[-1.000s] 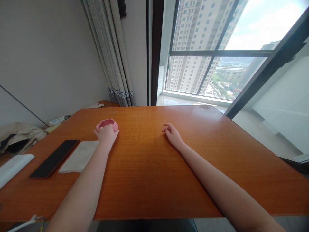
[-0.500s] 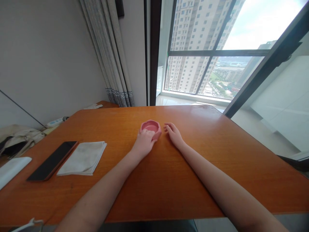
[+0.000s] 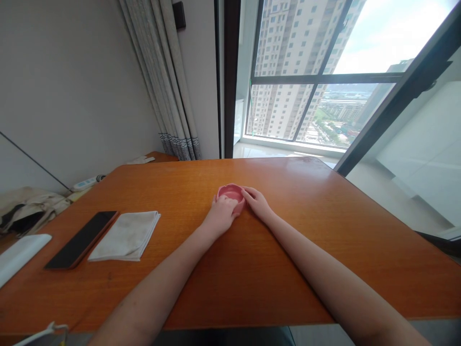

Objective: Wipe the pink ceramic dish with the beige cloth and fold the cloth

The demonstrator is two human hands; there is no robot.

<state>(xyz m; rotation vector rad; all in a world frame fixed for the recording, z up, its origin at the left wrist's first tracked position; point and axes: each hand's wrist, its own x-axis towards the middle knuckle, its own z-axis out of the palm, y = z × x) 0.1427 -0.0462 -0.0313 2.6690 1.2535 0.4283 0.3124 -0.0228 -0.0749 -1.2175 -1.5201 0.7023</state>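
A small pink bowl [image 3: 230, 191] with a faceted, wavy rim is at the middle of the wooden table, between my two hands. My left hand [image 3: 221, 217] grips its near left wall, some fingers reaching over the rim to the inside. Against the bowl's right side, my right hand [image 3: 258, 204] has its thumb and fingers closed on the edge. Part of the near wall is hidden behind my left hand. No contents show in the visible part of the bowl.
To the left on the table [image 3: 295, 269] lie a folded white cloth [image 3: 126, 235], a dark phone-like slab [image 3: 82, 240] and a white object [image 3: 23, 254]. A white cable [image 3: 43, 334] crosses the near left edge. A power strip [image 3: 84, 183] and crumpled fabric [image 3: 32, 206] are beyond the left side.
The bowl has shifted slightly right with my left hand on it. My right hand, apart from it before, now touches its right side.
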